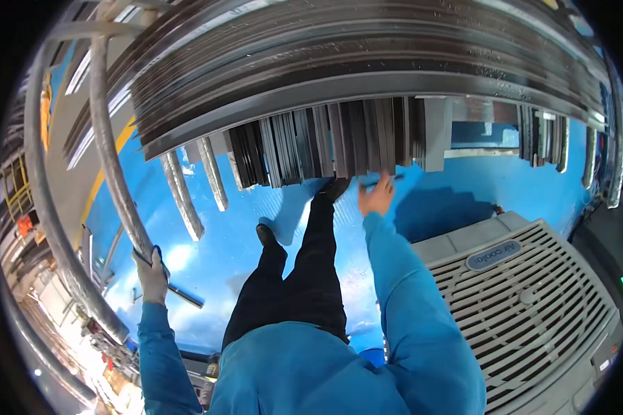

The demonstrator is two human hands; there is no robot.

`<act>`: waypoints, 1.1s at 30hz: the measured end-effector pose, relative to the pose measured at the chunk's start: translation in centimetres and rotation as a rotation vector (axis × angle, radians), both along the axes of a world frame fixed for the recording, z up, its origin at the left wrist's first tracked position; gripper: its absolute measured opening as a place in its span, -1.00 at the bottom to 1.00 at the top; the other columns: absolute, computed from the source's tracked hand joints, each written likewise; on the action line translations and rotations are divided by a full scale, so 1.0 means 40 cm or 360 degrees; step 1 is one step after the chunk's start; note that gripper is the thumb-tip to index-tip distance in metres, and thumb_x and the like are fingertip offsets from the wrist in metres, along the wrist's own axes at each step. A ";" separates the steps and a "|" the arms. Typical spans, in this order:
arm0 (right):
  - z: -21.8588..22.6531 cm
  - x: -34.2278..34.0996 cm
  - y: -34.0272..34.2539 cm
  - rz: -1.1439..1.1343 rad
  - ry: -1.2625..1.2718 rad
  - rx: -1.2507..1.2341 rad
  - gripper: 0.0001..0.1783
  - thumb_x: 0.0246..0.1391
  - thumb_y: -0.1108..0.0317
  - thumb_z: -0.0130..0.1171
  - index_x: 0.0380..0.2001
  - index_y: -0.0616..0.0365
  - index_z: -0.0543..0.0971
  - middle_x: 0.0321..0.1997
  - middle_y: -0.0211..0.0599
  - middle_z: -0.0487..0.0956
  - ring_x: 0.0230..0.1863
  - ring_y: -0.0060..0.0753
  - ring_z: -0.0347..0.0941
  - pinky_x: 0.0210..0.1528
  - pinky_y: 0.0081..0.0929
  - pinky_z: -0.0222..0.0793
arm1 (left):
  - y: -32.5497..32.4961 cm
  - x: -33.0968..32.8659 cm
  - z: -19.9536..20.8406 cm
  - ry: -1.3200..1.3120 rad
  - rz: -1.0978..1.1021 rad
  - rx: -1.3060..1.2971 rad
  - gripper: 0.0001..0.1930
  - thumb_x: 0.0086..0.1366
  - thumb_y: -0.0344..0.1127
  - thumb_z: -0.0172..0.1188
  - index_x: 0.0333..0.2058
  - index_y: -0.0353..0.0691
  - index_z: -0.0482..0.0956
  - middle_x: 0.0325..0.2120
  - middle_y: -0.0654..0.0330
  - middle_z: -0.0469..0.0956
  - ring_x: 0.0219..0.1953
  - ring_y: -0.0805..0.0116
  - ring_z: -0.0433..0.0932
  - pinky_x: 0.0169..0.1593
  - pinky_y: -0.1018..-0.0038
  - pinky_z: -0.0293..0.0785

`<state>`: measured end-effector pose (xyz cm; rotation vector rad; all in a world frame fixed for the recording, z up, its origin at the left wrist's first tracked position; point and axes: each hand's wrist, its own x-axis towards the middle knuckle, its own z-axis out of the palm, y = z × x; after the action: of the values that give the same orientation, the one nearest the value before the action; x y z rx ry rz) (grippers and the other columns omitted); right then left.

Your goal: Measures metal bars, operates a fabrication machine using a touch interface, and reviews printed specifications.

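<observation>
Strips (367, 138) matt, metal-like; flr (256, 209) glossy; grille (505, 315) matt plastic; sleeve (408, 283) cloth w/ creases.

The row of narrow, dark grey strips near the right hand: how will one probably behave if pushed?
One of the dark grey strips may rub its neighbours, as they are tightly packed. Straight edges suggest it is fairly stiff, not floppy. Its narrow shape could let it tip.
</observation>
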<state>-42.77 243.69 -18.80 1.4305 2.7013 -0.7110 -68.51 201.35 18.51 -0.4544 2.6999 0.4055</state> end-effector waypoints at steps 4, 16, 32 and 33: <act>0.123 0.193 -0.214 0.0413 -0.0624 -0.0696 -0.24 -0.06 0.11 0.35 0.23 0.02 0.35 0.09 -0.03 0.52 0.03 0.18 0.45 0.10 -0.07 0.39 | 0.051 0.001 0.060 -0.0172 0.0131 -0.0060 -0.33 0.36 -0.11 0.15 0.31 -0.31 0.15 -0.04 -0.14 0.51 -0.14 0.02 0.56 -0.06 0.24 0.48; 0.473 -0.016 -0.304 0.1049 -0.0483 -0.0696 -0.47 0.04 0.04 0.31 0.00 0.04 0.46 -0.11 -0.10 0.62 -0.11 0.06 0.55 -0.04 -0.13 0.47 | -0.187 0.086 -0.124 0.0701 -0.0182 0.1028 -0.41 0.37 -0.10 0.14 0.25 -0.31 0.27 0.11 -0.10 0.49 0.04 0.02 0.54 0.12 0.26 0.42; 0.201 -0.033 -0.635 0.1641 -0.0628 -0.0379 -0.60 -0.07 0.10 0.43 -0.27 0.11 0.57 -0.34 -0.20 0.64 -0.34 -0.19 0.54 -0.18 -0.25 0.49 | -0.941 0.940 -0.368 -0.0028 0.1397 0.1153 -0.45 0.34 0.09 0.09 0.01 -0.32 0.57 -0.18 0.02 0.65 -0.15 0.08 0.59 0.04 0.30 0.49; 0.197 -0.053 -0.698 0.1803 -0.0688 -0.0378 -0.60 -0.07 0.10 0.42 -0.26 0.12 0.57 -0.33 -0.19 0.64 -0.33 -0.18 0.54 -0.17 -0.25 0.49 | -0.985 0.963 -0.352 -0.0063 0.1456 0.1208 -0.45 0.34 0.09 0.09 0.01 -0.32 0.57 -0.19 0.02 0.64 -0.15 0.08 0.59 0.04 0.29 0.49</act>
<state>-44.89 215.75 -10.92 -0.1032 2.3818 -0.4856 -29.99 161.96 4.42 -1.3738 1.9048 1.5338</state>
